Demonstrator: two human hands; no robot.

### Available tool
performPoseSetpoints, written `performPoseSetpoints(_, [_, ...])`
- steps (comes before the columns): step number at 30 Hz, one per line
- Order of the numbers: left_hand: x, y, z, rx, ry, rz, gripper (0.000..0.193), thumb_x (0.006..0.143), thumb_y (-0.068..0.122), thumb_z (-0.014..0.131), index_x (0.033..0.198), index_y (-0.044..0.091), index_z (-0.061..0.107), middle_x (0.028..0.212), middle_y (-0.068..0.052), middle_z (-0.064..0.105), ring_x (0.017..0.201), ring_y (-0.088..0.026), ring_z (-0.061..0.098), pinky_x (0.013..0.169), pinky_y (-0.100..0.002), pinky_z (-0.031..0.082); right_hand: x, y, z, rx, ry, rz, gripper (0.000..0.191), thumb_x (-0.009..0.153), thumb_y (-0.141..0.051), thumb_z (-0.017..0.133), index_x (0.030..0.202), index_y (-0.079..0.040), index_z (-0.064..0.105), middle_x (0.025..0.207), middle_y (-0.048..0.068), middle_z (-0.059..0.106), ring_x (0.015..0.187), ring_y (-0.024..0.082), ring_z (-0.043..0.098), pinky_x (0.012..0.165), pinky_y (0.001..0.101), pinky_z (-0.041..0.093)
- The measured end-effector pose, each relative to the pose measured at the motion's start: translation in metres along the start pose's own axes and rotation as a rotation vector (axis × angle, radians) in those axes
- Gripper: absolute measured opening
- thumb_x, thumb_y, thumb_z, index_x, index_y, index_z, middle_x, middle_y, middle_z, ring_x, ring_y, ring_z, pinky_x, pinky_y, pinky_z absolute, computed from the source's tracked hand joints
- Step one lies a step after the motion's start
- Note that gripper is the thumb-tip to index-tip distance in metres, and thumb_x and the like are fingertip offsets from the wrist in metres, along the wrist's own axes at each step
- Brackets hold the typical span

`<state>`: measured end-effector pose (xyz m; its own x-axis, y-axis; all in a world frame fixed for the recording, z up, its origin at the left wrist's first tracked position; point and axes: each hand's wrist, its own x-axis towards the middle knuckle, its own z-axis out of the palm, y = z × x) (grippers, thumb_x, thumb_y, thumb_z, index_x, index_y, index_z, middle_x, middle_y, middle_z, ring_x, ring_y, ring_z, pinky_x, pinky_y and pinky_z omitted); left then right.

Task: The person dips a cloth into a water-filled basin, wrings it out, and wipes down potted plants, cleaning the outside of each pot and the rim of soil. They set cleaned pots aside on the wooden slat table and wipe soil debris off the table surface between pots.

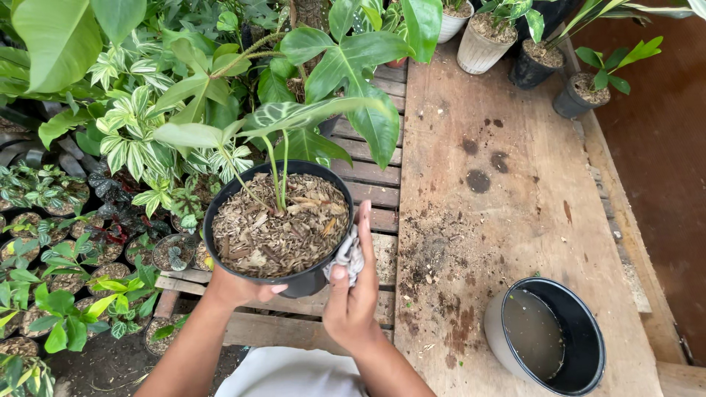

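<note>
The left hand (234, 288) is gripping the underside of a black pot (279, 220) (bark chips on top, a leafy plant growing from it), holding it above the slatted worktop (382, 191). The right hand (351, 294) is pressing a grey cloth (347, 256) against the pot's side — fingers closed around it. A bucket (548, 338) of murky water is sitting well apart, to the right.

Wooden bench (515, 184) carries scattered soil. Bucket (581, 371) holds murky water. Small potted plants (507, 37) line the far edge. Seedling pots (51, 287) crowd the ground.
</note>
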<state>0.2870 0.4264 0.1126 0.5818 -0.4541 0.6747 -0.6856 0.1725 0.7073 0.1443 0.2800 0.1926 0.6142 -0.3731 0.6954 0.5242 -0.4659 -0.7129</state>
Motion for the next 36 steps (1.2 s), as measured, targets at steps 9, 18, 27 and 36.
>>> performPoseSetpoints(9, [-0.015, -0.019, -0.017, -0.638, 0.038, -0.277, 0.091, 0.072, 0.041, 0.085, 0.147, 0.004, 0.05, 0.142, -0.015, 0.06, 0.126, -0.028, 0.063, 0.109, -0.045, 0.052, 0.019, 0.03, -0.022, 0.368, -0.146, 0.27, 0.057, 0.114, -0.028, 0.04, 0.16, 0.004, 0.033, 0.165, 0.024, 0.041, 0.154, 0.031, 0.04, 0.13, 0.0437, 0.027])
performPoseSetpoints(18, [-0.021, -0.021, -0.03, -1.062, 0.185, -0.396, 0.082, 0.087, 0.042, 0.077, 0.153, 0.005, 0.046, 0.146, -0.018, 0.057, 0.125, -0.03, 0.063, 0.103, -0.047, 0.054, -0.01, 0.073, -0.009, 0.371, -0.243, 0.367, 0.056, 0.112, -0.027, 0.04, 0.159, 0.005, 0.034, 0.161, 0.02, 0.044, 0.15, 0.027, 0.041, 0.126, 0.0406, 0.03])
performPoseSetpoints(27, [-0.052, -0.034, -0.043, -1.403, 0.21, -0.475, 0.073, 0.102, 0.043, 0.07, 0.16, 0.006, 0.042, 0.151, -0.02, 0.054, 0.124, -0.033, 0.064, 0.097, -0.05, 0.056, -0.037, 0.044, 0.011, 0.138, -0.242, 0.224, 0.056, 0.112, -0.014, 0.04, 0.16, 0.01, 0.026, 0.165, 0.028, 0.037, 0.154, 0.035, 0.039, 0.128, 0.0435, 0.028])
performPoseSetpoints(36, [-0.044, -0.029, -0.039, -1.189, 0.14, -0.502, 0.073, 0.095, 0.04, 0.072, 0.153, 0.004, 0.046, 0.143, -0.02, 0.059, 0.117, -0.031, 0.066, 0.091, -0.047, 0.06, -0.019, 0.032, 0.011, 0.141, -0.177, -0.005, 0.057, 0.115, -0.016, 0.039, 0.163, 0.006, 0.017, 0.173, 0.03, 0.019, 0.164, 0.04, 0.022, 0.135, 0.046, 0.018])
